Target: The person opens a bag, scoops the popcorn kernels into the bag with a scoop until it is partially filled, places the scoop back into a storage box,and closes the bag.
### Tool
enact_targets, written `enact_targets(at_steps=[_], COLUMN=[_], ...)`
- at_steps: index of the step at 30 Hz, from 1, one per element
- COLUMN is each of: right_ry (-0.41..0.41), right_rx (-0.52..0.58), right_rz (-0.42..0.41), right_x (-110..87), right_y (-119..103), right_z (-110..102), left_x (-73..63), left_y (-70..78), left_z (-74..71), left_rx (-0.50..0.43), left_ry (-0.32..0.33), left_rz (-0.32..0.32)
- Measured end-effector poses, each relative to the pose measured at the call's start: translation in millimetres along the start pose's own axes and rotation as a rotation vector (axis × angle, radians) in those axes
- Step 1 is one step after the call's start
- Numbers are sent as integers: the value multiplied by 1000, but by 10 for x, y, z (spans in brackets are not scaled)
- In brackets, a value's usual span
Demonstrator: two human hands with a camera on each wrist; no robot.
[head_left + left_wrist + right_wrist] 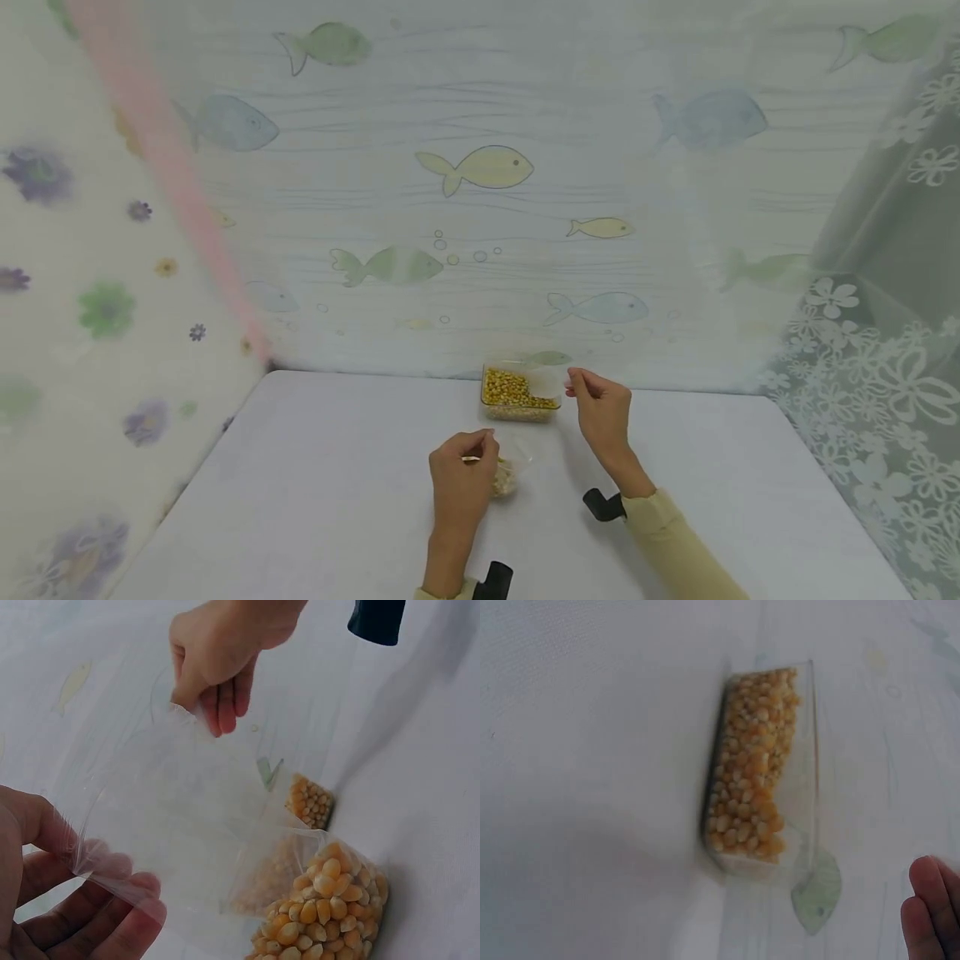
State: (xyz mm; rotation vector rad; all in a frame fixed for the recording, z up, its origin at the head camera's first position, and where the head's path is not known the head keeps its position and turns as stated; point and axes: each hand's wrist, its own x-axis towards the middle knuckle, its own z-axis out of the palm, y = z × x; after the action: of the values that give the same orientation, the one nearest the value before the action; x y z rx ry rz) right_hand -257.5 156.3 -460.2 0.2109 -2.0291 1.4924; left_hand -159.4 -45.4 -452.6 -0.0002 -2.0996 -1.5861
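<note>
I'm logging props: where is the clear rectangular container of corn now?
In the head view, the container sits near the table's far edge, just right of centre, left of the right hand and beyond the bag.

Bag [172,802] — clear plastic (glossy, creased).

I see a white table [337,475] before me. Behind the table, I face a pale sheet [495,92] with printed fish [493,167]. Left of the table are a flowered cloth [75,233] and pink strip [168,158]; right of it, white lace [892,417].
</note>
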Motion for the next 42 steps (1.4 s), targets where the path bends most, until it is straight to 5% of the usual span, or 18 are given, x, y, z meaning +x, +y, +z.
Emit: enact_targets(at_steps=[8, 25, 42], right_ry=[-40, -123, -83], right_rx=[47, 361, 518], right_rz=[141, 783, 933], right_x=[13, 146, 106], right_y=[210, 435, 429], right_z=[132, 110, 51], left_x=[-9, 27, 21], left_y=[1, -28, -13], left_z=[-3, -16, -11], left_rx=[-15, -2, 2], left_ry=[3, 13, 11], left_rz=[9, 39, 27])
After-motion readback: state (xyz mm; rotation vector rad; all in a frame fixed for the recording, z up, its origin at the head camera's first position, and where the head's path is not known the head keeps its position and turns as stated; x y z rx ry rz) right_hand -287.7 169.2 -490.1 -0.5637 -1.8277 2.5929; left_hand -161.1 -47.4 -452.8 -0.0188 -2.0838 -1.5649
